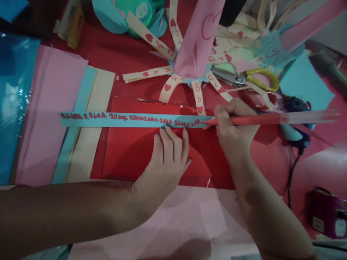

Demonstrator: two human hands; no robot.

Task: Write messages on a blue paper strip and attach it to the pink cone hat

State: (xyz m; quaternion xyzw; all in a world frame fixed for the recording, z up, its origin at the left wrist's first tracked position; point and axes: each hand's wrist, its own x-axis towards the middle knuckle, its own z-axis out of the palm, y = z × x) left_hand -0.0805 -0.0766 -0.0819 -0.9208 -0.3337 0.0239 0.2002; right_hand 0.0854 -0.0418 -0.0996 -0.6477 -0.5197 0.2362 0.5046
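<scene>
A long blue paper strip [103,123] lies across a red sheet [130,151], with red handwritten characters along most of its length. My left hand [169,151] rests flat with its fingertips on the strip's lower edge, fingers a little apart and holding nothing. Near the strip's right end, my right hand [235,126] is closed round a red pen [255,120]. The pen's tip touches the strip just after the last characters, and its clear rear end points right. My right fingers cover the strip's right end.
Above the strip stands a pink paper cone [192,47] with lettered cream strips spreading from its base. Yellow-handled scissors [260,79] lie to the right, near a dark blue corded tool [299,119]. Stacked pink sheets [51,115] are at left; a purple box [326,213] sits lower right.
</scene>
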